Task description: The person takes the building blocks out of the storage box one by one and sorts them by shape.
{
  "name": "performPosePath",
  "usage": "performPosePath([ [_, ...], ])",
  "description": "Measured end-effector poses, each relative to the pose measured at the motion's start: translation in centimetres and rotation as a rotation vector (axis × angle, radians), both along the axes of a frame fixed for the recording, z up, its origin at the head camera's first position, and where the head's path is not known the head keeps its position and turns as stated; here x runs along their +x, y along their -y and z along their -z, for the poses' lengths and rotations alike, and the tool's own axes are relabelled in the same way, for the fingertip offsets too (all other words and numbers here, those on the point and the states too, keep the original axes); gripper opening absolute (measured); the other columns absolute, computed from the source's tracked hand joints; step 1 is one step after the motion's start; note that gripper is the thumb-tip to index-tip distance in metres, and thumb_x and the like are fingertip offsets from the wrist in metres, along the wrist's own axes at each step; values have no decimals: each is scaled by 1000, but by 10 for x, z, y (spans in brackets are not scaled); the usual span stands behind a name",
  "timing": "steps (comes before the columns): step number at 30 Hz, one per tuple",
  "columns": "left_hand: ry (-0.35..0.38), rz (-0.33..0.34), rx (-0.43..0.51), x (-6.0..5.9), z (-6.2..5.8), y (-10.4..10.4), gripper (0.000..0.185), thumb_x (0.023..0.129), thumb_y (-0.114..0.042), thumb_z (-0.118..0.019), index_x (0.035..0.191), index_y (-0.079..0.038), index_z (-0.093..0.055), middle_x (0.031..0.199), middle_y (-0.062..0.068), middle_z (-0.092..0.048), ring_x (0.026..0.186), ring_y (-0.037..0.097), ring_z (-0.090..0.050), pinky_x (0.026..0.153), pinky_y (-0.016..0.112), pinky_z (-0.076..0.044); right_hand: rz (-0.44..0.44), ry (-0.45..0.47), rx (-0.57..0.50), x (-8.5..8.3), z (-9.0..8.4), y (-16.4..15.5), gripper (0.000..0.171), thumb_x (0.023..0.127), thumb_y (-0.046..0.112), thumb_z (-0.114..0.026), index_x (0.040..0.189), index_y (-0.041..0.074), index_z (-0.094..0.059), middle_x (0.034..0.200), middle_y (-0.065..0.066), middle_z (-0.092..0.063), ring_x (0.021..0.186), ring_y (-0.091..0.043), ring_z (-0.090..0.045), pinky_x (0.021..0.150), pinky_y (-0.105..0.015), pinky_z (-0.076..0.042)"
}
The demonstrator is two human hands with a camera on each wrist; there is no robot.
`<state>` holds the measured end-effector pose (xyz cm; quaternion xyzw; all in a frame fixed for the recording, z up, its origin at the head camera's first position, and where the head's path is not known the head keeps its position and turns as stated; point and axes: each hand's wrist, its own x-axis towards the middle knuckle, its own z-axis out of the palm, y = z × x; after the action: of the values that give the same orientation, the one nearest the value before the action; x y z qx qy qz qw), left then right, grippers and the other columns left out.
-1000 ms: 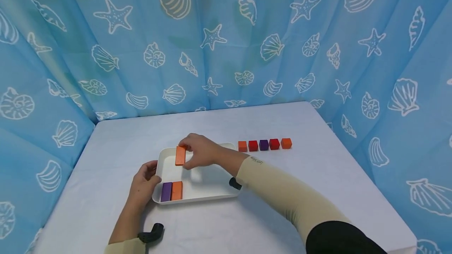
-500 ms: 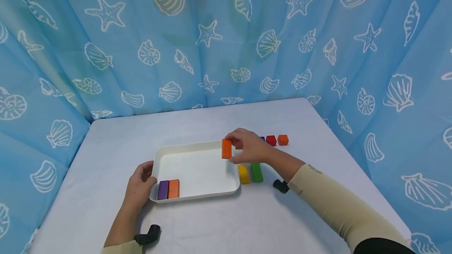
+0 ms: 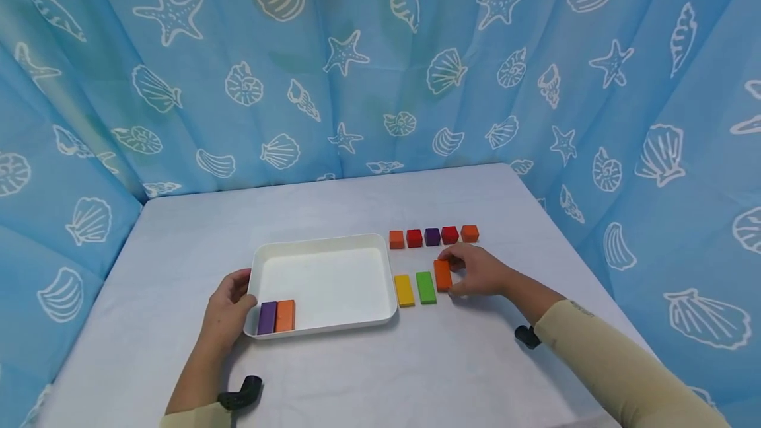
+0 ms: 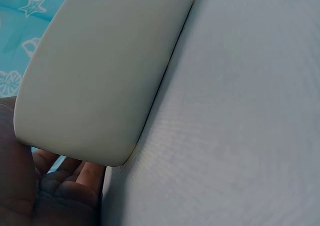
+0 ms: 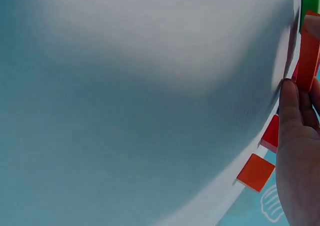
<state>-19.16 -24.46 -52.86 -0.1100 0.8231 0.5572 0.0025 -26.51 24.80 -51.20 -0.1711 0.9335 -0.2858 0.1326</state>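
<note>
My right hand (image 3: 478, 272) pinches an orange rectangular block (image 3: 442, 275) between thumb and fingers, at the right end of a row with a yellow block (image 3: 404, 290) and a green block (image 3: 426, 288). In the right wrist view the orange block (image 5: 308, 58) is seen edge-on in the fingers, close to the green one. My left hand (image 3: 224, 309) grips the left rim of a white tray (image 3: 333, 283), thumb over the edge. Inside the tray's near left corner, a purple block (image 3: 267, 318) and another orange block (image 3: 285, 316) lie side by side.
Behind the held block runs a row of small cubes: an orange cube (image 3: 396, 239), a red cube (image 3: 414, 238), a purple cube (image 3: 432, 236), then another red and another orange one. A white cloth covers the table (image 3: 357, 382). A blue shell-print curtain (image 3: 357, 98) hangs behind.
My right hand has carried the orange block from above the tray's left side rightward, out past the yellow and green blocks. The left hand keeps its hold on the tray.
</note>
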Motion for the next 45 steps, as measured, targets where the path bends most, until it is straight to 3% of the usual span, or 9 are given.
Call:
performPosePath([
  [23,-15,-5,-9,1,-1,2,61,98,-2,-52,158,-2,-40,161,22,-44,151,41,-38,123,58,-32,-111,-51,106,3,2,0,71,71,22,-96,135,16,-67,128,3,-65,119,-21,-59,104,-50,-56],
  [36,-25,-7,-7,-1,3,3,62,97,-2,-52,158,-1,-41,159,23,-45,149,41,-40,123,59,-32,-103,-41,110,9,0,0,78,70,24,-97,140,15,-64,132,1,-64,122,-22,-59,105,-50,-55],
  [40,-20,-14,-11,-1,4,1,62,97,-3,-52,158,-2,-41,159,23,-46,149,41,-41,122,59,-33,-76,-25,-26,10,-1,-3,92,70,26,-98,151,14,-56,139,-2,-62,127,-26,-58,106,-51,-55],
  [45,-26,-11,-9,-2,5,0,61,97,-3,-52,158,-1,-41,158,23,-46,149,41,-41,122,59,-34,-66,23,-382,14,-4,9,93,74,14,-96,155,6,-49,142,-17,-60,131,-37,-59,108,-54,-52],
])
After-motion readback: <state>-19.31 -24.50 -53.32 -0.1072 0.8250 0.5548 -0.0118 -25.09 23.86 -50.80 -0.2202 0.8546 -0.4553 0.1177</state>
